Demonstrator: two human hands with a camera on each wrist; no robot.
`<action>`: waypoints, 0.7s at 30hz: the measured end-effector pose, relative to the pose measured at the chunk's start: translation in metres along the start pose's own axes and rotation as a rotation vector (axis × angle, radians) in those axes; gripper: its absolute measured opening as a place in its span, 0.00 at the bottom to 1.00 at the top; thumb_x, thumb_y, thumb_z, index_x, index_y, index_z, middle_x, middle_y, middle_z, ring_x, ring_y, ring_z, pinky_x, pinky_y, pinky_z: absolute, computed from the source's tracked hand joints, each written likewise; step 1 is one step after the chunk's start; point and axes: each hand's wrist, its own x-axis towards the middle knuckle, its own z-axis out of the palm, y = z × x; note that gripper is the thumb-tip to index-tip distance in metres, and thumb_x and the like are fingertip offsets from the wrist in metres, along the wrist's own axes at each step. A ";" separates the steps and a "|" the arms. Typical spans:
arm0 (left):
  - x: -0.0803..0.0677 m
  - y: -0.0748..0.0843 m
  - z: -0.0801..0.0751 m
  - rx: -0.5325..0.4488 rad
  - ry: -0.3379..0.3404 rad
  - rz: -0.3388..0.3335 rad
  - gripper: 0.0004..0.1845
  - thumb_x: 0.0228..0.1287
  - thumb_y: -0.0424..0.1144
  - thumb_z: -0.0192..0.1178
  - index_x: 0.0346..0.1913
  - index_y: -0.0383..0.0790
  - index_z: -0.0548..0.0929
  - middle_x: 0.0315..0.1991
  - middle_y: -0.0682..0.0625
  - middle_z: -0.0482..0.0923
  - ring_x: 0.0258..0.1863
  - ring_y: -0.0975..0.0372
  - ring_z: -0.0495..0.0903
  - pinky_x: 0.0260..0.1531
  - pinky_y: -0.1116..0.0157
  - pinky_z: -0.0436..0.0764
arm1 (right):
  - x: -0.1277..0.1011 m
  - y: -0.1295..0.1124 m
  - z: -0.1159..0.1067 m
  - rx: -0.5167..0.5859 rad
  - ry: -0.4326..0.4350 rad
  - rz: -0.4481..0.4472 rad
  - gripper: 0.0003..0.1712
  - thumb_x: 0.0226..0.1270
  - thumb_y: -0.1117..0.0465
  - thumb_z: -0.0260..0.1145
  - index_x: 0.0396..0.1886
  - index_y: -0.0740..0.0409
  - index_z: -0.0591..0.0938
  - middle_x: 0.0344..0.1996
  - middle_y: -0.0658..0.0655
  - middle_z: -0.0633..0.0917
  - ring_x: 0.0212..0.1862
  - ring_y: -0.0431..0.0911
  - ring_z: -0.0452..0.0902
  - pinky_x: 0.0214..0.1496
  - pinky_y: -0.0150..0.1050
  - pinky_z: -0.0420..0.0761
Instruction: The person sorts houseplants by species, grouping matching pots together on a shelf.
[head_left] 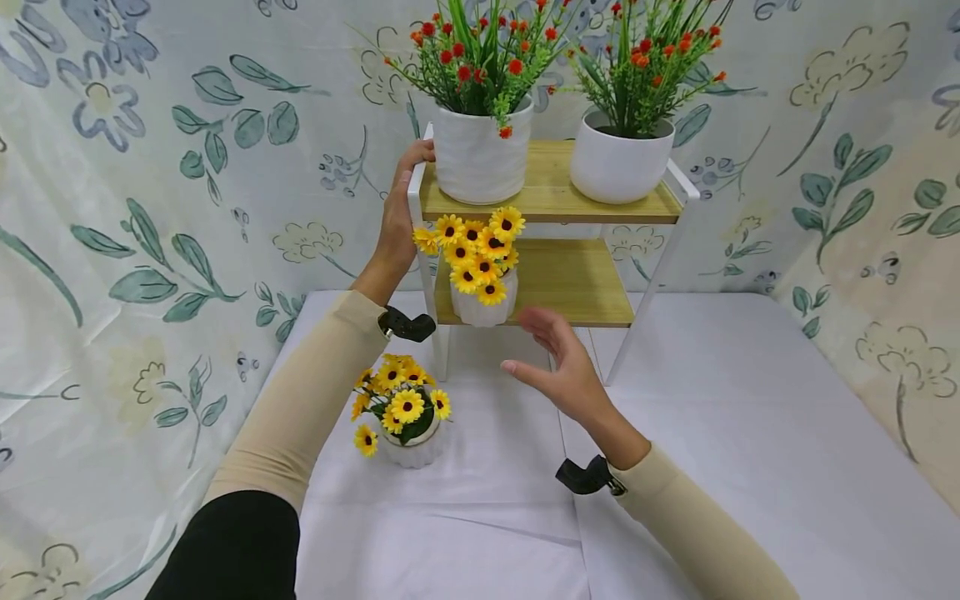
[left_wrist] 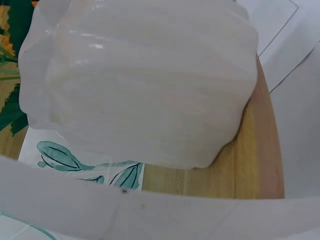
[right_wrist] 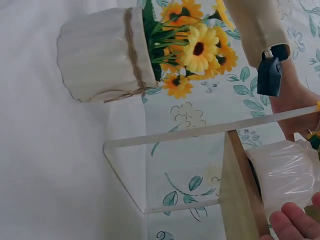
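With the left hand (head_left: pixel 397 208) gripping the white shelf frame (head_left: pixel 415 187) and the right hand's (head_left: pixel 558 367) grip open just clear of the sunflower pot (head_left: pixel 482 302) at the lower shelf's (head_left: pixel 577 283) front-left edge, a nudge could tip it off.

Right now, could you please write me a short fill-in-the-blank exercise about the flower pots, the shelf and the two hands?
1. The left hand grips the shelf's white ____.
2. The top board carries ____ white pots of red flowers.
3. The sunflower pot on the lower board has ____ blooms.
4. The right hand holds ____.

Missing words: frame; two; yellow; nothing
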 end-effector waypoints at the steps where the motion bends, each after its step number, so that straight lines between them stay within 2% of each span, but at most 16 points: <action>1: 0.000 -0.001 0.000 0.003 -0.002 -0.001 0.22 0.71 0.31 0.25 0.57 0.34 0.67 0.69 0.42 0.60 0.71 0.63 0.55 0.71 0.65 0.48 | -0.002 0.001 0.002 0.004 -0.006 -0.003 0.40 0.56 0.71 0.70 0.66 0.73 0.62 0.63 0.69 0.68 0.67 0.61 0.63 0.69 0.57 0.59; 7: 0.001 -0.006 -0.003 0.017 -0.009 0.002 0.22 0.71 0.32 0.25 0.58 0.33 0.67 0.69 0.43 0.60 0.71 0.63 0.55 0.71 0.66 0.48 | -0.011 0.009 0.015 0.002 -0.051 -0.003 0.40 0.56 0.69 0.71 0.67 0.69 0.64 0.63 0.64 0.71 0.67 0.60 0.64 0.69 0.56 0.60; 17: 0.000 0.001 -0.002 0.029 -0.009 0.003 0.21 0.71 0.32 0.25 0.56 0.31 0.66 0.69 0.40 0.60 0.70 0.63 0.56 0.71 0.67 0.48 | -0.016 0.022 0.032 0.000 -0.112 0.058 0.41 0.55 0.67 0.72 0.67 0.67 0.64 0.64 0.63 0.70 0.67 0.59 0.64 0.69 0.55 0.61; 21: 0.001 -0.001 -0.002 0.011 -0.014 0.016 0.21 0.71 0.32 0.25 0.56 0.32 0.67 0.69 0.39 0.59 0.70 0.62 0.56 0.71 0.65 0.49 | -0.018 0.042 0.041 -0.021 -0.133 0.075 0.44 0.54 0.65 0.74 0.69 0.62 0.63 0.65 0.61 0.70 0.67 0.56 0.65 0.69 0.52 0.62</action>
